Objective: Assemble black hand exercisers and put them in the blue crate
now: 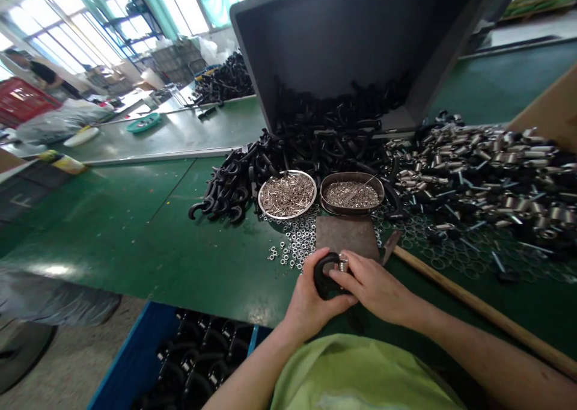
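Note:
My left hand (311, 299) is closed round a black curved plastic handle (325, 273) at the near edge of the green table (135, 229). My right hand (374, 287) pinches a small silver metal part (343, 265) against the top of that handle. Both hands sit just in front of a flat brown metal plate (346, 235). Loose silver washers (300, 241) lie to the left of the plate.
Two round dishes hold small metal parts: one with pins (287, 194), one with finer pieces (351, 193). A heap of black handles (288, 157) spills from a tilted grey bin (342, 37). Silver sleeves (487, 163) pile at right. A wooden stick (478, 308) lies diagonally. A blue crate (135, 362) of handles stands below.

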Demonstrator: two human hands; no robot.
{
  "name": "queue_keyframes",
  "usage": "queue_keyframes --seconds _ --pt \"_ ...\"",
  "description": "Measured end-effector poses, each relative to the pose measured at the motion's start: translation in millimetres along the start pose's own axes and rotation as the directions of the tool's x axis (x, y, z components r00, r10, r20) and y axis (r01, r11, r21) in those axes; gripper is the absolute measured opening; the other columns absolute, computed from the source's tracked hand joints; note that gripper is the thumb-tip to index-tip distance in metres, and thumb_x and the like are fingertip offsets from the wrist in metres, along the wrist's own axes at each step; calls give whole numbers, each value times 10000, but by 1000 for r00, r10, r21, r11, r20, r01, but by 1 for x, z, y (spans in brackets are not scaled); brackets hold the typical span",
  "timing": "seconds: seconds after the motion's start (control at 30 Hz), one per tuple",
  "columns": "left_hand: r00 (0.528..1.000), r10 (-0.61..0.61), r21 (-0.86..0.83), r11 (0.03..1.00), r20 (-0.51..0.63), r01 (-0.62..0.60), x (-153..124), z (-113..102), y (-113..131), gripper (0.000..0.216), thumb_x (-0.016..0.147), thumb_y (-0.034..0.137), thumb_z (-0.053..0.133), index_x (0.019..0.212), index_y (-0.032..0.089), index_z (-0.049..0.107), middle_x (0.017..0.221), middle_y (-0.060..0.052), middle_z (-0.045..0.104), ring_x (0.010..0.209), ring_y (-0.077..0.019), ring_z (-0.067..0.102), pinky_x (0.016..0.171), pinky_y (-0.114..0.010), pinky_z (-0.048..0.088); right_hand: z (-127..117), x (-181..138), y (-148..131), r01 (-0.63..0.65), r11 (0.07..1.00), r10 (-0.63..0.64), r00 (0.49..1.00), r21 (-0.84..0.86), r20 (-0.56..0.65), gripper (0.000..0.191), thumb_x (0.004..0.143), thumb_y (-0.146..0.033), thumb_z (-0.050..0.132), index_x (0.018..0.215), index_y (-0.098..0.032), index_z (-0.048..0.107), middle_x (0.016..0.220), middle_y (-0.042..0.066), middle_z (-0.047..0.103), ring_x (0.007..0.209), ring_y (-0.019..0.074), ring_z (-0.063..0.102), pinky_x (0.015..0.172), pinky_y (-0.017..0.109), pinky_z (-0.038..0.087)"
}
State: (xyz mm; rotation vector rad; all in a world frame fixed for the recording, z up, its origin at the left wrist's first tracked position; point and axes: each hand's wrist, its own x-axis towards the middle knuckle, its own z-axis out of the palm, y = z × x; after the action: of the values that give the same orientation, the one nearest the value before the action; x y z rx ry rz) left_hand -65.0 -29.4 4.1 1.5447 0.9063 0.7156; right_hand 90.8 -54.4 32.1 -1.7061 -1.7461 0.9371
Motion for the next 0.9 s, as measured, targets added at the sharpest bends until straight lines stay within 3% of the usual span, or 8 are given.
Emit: queue_keyframes --seconds 0.13,0.27,0.4,0.5,0.57,0.7,0.9 --pt "997 30 39 999 76 -33 8 0 -3 753 627 261 776 1269 259 382 1141 -45 591 996 -203 595 893 -327 457 -1 4 4 15 993 -10 999 -117 44 226 901 -307 400 873 -164 573 896 105 653 824 214 613 744 336 441" --pt "993 -20 18 1000 114 18 27 10 -13 772 607 264 784 1265 244 382 1093 -41 611 940 -197 611 843 -313 472 -9 17 20 8 971 15 996 -240 91 276 912 -296 375 880 -157 611 905 113 676 850 218 626 755 321 432" --pt "997 7 246 969 82 -27 58 2 -19 662 653 344 760 1236 236 466 1040 -45 623 916 -211 603 818 -330 471 -30 43 34 12 879 101 972 -476 211 398 904 -445 392 767 -187 662 809 102 697 754 243 644 643 318 416" --pt "981 183 507 852 -64 -126 90 -27 -17 349 804 332 621 1123 197 569 1042 -69 609 950 -203 572 862 -331 447 -41 76 33 28 837 44 992 -546 117 323 893 -396 442 797 -210 687 831 72 704 769 222 638 641 297 410" --pt "954 244 685 726 -176 -60 113 -50 -15 221 855 284 549 1038 181 617 1028 -81 604 981 -206 550 891 -329 427 -41 104 26 41 834 -35 999 -550 22 264 888 -321 462 856 -211 701 893 69 701 859 215 621 711 299 422" --pt "962 161 864 490 -221 116 150 -80 -12 179 817 249 594 973 202 669 1021 -77 610 1023 -223 527 889 -317 417 -24 159 10 41 832 -97 993 -554 -73 280 885 -301 466 914 -175 715 1024 124 665 1037 266 538 805 351 428" --pt "971 143 874 475 -194 105 165 -79 -14 118 829 212 562 822 221 679 928 -54 640 957 -207 562 820 -298 422 -4 196 5 1 860 -65 992 -511 -108 180 806 -278 580 798 -146 703 936 150 676 970 267 571 725 325 441"
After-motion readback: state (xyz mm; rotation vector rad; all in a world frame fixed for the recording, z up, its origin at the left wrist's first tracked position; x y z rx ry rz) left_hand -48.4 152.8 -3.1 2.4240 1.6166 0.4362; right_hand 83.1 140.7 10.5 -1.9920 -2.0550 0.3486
